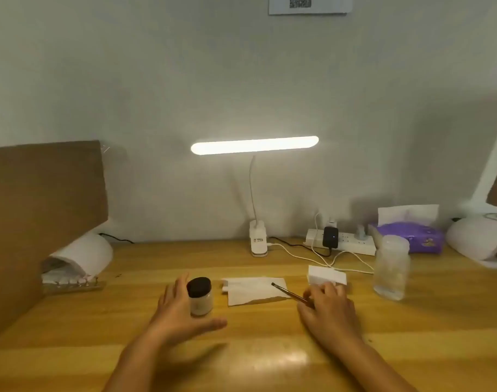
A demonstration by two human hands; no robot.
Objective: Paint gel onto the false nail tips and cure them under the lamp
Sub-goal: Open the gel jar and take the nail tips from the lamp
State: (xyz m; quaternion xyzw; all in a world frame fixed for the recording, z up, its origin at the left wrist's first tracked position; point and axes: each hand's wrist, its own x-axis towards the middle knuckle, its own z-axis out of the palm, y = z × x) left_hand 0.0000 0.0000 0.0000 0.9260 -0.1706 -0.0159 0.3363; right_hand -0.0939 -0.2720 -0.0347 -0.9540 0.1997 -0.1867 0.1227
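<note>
Brush in hand, gel jar within reach

The left hand (179,309) is spread loosely beside the lidded gel jar (199,297), not closed on it. The right hand (326,304) pinches the brush (286,291), its tip over the tissue (253,292), probably to spare the table. The false nail tips (72,281) wait on their stand at the curing lamp's (86,256) mouth.

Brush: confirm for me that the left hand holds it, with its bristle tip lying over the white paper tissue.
Wrong hand. The head view shows the right hand holding the brush; the left hand is open beside the dark-lidded jar. The rest stands: the bristle tip lies over the white paper tissue.
</note>
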